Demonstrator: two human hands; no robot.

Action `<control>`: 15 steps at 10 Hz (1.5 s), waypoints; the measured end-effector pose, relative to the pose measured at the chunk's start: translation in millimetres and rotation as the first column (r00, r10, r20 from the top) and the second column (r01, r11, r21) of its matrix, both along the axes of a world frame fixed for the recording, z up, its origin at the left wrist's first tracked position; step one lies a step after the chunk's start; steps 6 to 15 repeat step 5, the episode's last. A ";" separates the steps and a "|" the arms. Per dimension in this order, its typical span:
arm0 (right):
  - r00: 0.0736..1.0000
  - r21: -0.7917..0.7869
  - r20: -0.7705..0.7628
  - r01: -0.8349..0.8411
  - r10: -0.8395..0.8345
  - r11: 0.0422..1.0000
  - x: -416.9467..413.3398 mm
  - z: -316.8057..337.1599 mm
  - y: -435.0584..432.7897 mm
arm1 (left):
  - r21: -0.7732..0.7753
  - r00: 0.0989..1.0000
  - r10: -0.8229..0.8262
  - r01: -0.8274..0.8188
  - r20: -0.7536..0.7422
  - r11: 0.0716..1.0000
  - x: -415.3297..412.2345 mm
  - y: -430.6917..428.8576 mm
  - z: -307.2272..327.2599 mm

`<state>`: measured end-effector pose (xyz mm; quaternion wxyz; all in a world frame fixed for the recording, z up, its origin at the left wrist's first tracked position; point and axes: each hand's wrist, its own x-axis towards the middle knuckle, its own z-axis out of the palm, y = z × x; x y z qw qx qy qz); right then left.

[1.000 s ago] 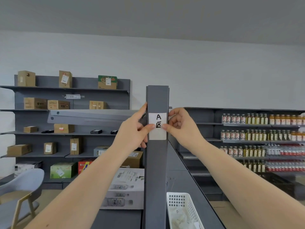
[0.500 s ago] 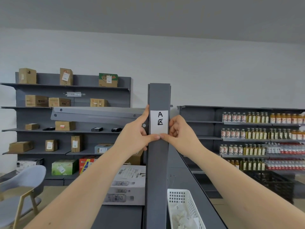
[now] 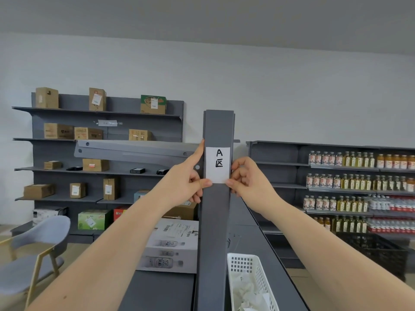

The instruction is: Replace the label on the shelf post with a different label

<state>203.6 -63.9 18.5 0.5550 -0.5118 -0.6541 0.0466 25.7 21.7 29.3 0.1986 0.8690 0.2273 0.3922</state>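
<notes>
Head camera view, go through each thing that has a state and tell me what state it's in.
label: flat on the post, upright, marked A.
shelf post: upright, label on its front face.
left hand: thumb on the label's lower left corner.
right hand: thumb on the label's lower right corner.
white basket: holds crumpled white paper.

I see the label on the shelf post, my left hand left of it, right hand right; a basket sits below, right of the post.
</notes>
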 end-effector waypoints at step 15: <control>0.994 0.016 -0.103 -0.033 0.035 0.999 -18.4 -59.4 -33.4 | -0.202 0.983 -0.105 0.134 0.151 0.970 -26.9 -25.5 -68.0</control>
